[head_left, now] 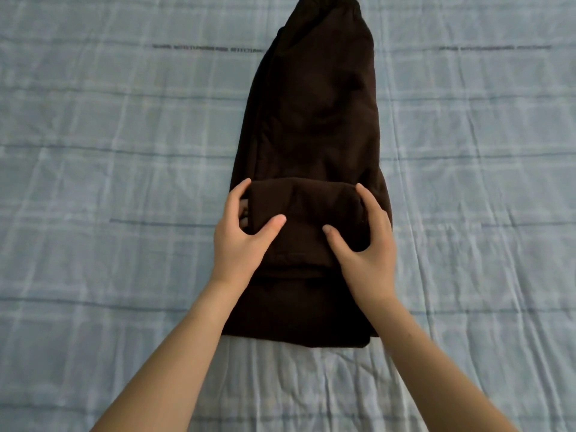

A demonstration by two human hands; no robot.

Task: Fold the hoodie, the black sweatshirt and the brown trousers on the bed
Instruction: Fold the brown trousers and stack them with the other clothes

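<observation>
The brown trousers (pixel 318 113) lie lengthwise down the middle of the bed, legs folded together, waistband at the far end. The near end is doubled over into a thick fold across the trousers' width. My left hand (pixel 243 235) grips the left end of that fold, thumb on top and fingers tucked underneath. At the fold's right end my right hand (pixel 364 241) holds on the same way, thumb pressing on top, fingers curled over the edge. The hoodie and the black sweatshirt are not in view.
A light blue checked bedsheet (pixel 124 182), slightly wrinkled, covers the bed on every side of the trousers. A line of small dark print runs across the sheet at the far end.
</observation>
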